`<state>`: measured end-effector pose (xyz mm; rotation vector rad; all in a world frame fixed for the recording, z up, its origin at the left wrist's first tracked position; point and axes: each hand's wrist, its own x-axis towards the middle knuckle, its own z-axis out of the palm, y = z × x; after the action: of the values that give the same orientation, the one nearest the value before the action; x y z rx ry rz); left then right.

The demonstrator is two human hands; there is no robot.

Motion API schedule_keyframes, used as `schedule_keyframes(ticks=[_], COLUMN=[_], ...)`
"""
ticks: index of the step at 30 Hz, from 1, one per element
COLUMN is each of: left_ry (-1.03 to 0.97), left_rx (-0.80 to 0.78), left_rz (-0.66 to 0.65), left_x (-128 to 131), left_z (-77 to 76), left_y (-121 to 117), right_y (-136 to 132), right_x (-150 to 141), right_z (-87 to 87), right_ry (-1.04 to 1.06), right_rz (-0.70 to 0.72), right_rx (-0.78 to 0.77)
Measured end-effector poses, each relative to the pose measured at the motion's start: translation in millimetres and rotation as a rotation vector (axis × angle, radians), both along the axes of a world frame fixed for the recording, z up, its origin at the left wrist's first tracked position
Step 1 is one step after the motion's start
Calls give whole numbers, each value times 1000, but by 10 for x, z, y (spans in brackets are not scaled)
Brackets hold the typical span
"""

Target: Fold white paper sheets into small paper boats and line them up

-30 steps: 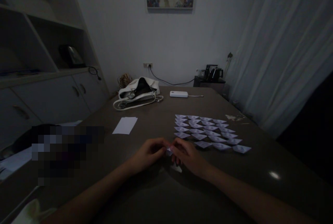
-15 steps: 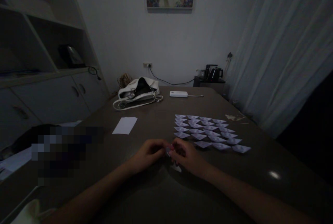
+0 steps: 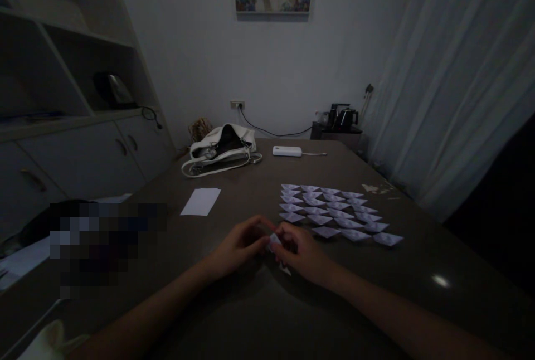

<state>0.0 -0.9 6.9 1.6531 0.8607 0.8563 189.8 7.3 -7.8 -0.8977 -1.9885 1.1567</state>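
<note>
Between my two hands, just above the dark table (image 3: 234,315), is a small folded piece of white paper (image 3: 275,241); its pointed lower end shows under my right fingers. My right hand (image 3: 303,251) is closed on it, thumb on top. My left hand (image 3: 242,243) pinches the paper's left edge with thumb and fingertips, its index finger arched above. Much of the paper is hidden by the fingers. Beyond my right hand stand several rows of folded paper boats (image 3: 334,214). A stack of white paper sheets (image 3: 200,202) lies beyond my left hand.
At the table's far side lie a white handbag (image 3: 225,151) and a white power bank (image 3: 287,151) with a short cable. Loose papers (image 3: 31,259) are at the left, beside a blurred-out patch. A black kettle (image 3: 345,118) stands on a low cabinet at the back right.
My left index finger has lifted and arched away from the paper, so more of its white face shows. The boats and the sheets have stayed in place.
</note>
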Motion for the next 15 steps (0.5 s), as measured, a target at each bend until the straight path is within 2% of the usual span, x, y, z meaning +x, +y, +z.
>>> schedule_keyframes(ticks=[8,15], left_ry=[75,116], left_rx=[13,-19], left_rz=[38,75], left_x=[17,19], left_z=[9,-7], left_y=[14,44], right_y=[-7,-14], right_x=[-9,-7], right_z=[-2,4], right_ry=[7,19], right_rz=[-18,-44], right_rx=[50,26])
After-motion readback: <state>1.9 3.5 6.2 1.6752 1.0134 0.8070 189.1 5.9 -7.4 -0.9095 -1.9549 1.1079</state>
